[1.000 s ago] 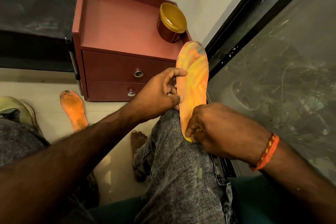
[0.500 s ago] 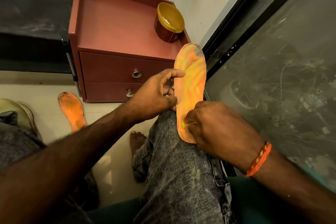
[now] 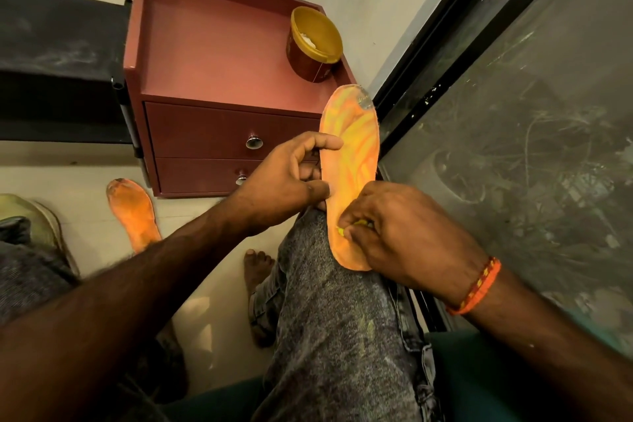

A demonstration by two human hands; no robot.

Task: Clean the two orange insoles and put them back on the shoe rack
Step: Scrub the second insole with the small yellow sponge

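Note:
One orange insole [image 3: 354, 151], streaked yellow, stands on my right knee with its toe end pointing up. My left hand [image 3: 291, 181] grips its left edge between thumb and fingers. My right hand [image 3: 404, 233] presses on its lower half with the fingers closed around a small yellow thing, mostly hidden. The second orange insole [image 3: 133, 212] lies flat on the floor to the left, with dirt at its toe, and neither hand touches it.
A reddish-brown two-drawer cabinet [image 3: 205, 79] stands ahead, with an open gold-rimmed tub [image 3: 313, 44] on its top. A dark shelf [image 3: 58, 62] is at the left. A dirty glass pane [image 3: 513, 147] fills the right. A shoe [image 3: 30, 219] lies at far left.
My right hand has slid slightly up the lower half of the insole. The left hand keeps its grip on the edge.

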